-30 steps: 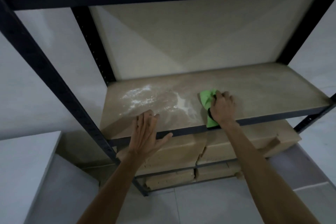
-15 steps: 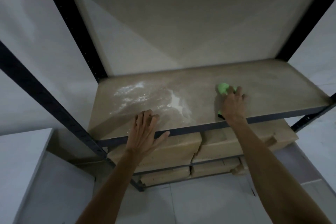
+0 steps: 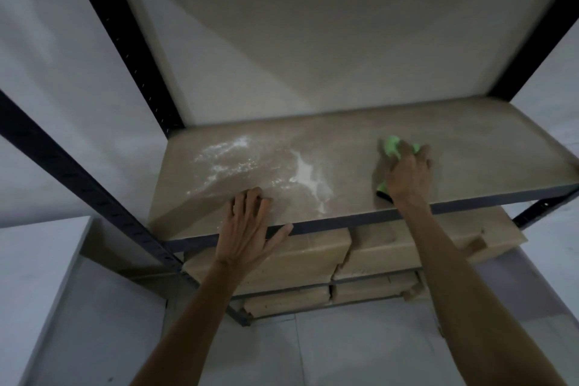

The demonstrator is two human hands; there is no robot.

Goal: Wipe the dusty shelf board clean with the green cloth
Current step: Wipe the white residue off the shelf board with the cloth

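Pressing the green cloth (image 3: 391,147) down on the right half of the shelf board (image 3: 476,147), the right hand (image 3: 407,174) lays its fingers flat across it. The left hand (image 3: 247,226) rests on the board's front edge, fingers straight and spread, holding nothing. White dust (image 3: 302,172) streaks the left half.

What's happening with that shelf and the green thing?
A person is wiping the shelf board clean. The right hand presses the green cloth on the board's right part. The left hand rests flat on the front edge. White dust lies on the left part, not yet wiped.
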